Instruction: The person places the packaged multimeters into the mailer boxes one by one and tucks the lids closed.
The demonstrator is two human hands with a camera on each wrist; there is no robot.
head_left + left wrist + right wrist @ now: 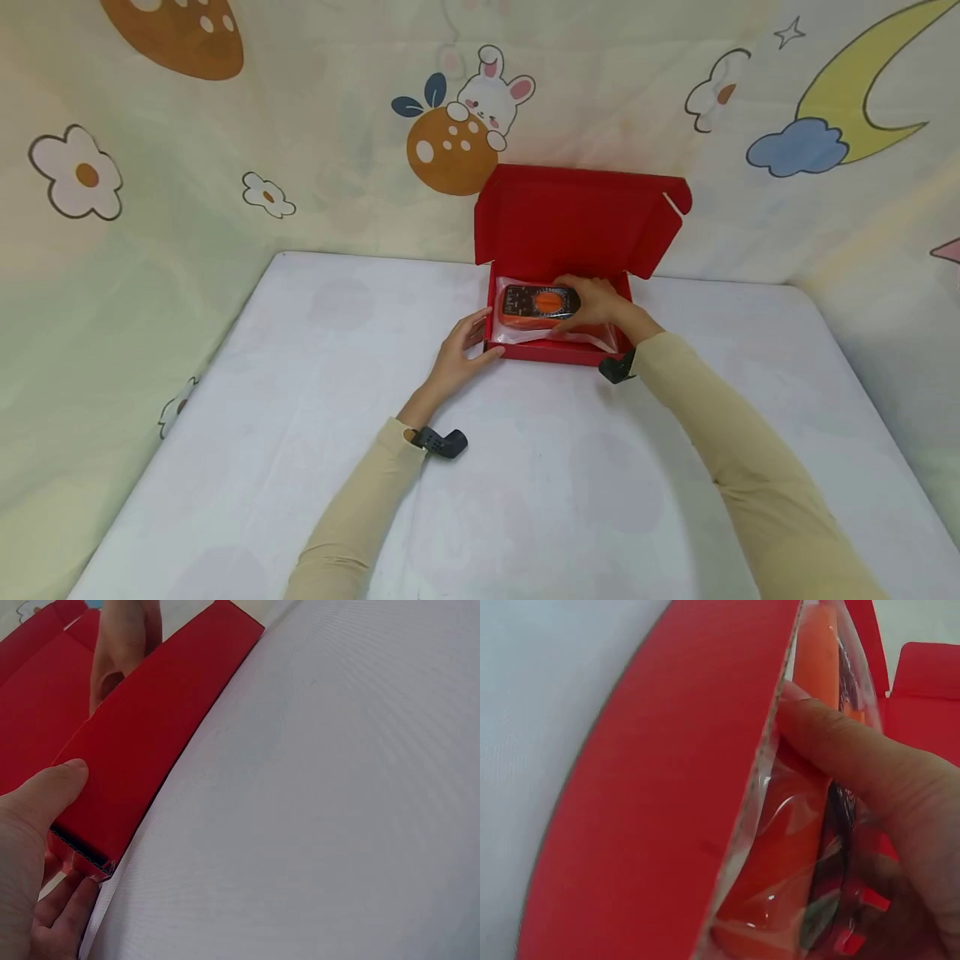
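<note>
An orange and black multimeter [525, 307] with a round orange dial lies in an opened red cardboard box [555, 353]. My right hand [597, 302] grips the multimeter by its right end, thumb on the near side. In the right wrist view, that thumb presses against the orange edge of the multimeter [815, 656], just inside the box wall, with clear plastic [780, 810] around it. My left hand [456, 357] holds the box at its front left corner. The left wrist view has its thumb on the front wall [142, 742] and its fingers around the side.
The box lid [577, 218] stands raised at the back, its side flaps spread. A white-covered table [337, 350] lies under the box and both arms. Behind it hangs a patterned cloth [337, 125] with cartoon prints. Each wrist carries a black camera mount [442, 443].
</note>
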